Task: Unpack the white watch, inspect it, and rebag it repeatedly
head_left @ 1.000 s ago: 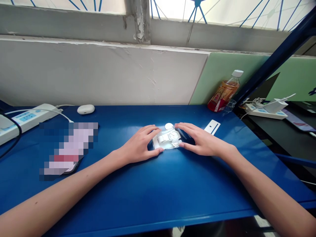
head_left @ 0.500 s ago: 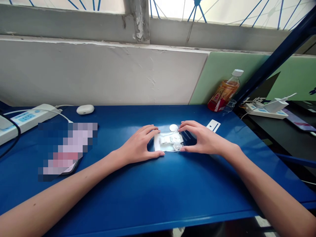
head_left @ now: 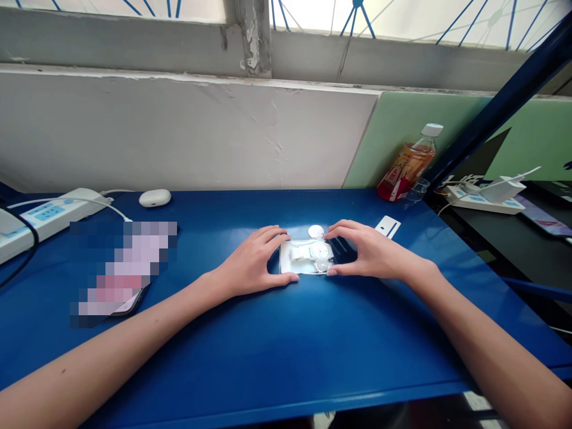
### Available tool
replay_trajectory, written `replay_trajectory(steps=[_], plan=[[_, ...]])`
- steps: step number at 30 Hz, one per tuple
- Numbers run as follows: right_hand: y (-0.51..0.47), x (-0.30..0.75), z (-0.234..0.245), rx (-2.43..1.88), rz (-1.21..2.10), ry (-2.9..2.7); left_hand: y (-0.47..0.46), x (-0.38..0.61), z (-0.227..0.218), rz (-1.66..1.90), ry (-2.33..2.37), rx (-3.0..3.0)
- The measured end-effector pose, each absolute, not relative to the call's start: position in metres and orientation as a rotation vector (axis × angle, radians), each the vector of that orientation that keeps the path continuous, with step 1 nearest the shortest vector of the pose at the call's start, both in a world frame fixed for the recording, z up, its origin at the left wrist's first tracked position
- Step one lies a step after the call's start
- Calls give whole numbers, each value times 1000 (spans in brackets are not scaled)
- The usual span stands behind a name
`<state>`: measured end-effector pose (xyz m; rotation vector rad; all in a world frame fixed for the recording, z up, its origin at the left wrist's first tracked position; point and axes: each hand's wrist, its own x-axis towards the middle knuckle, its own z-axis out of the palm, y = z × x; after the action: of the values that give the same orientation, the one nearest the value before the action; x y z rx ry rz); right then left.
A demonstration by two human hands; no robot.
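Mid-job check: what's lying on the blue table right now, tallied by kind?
Watch packet, held by left hand and right hand: 1
White disc: 1
White card: 1
Earbud case: 1
Power strip: 1
Phone: 1
Bottle: 1
Total: 7

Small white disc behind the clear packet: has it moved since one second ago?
Yes, slightly. The small white disc has shifted right, away from the white earbud case and toward the white card. It lies just behind the clear packet.

Bright window backlight; glare whitens the packet point(head_left: 308, 257).
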<state>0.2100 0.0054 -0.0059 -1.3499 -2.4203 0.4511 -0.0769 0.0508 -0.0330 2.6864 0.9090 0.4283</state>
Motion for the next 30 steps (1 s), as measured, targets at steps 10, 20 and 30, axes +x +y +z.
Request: replay_trajectory(steps=[10,20,30], plan=[[6,211,-4,-1397,484,-2449,47,-74,-32,497,1019,2726],[5,211,-4,-1411,496,-2442,47,-75,-29,487,945,2772],[5,212,-4,-1416,492,-2441,44,-73,-32,524,1038,2724]])
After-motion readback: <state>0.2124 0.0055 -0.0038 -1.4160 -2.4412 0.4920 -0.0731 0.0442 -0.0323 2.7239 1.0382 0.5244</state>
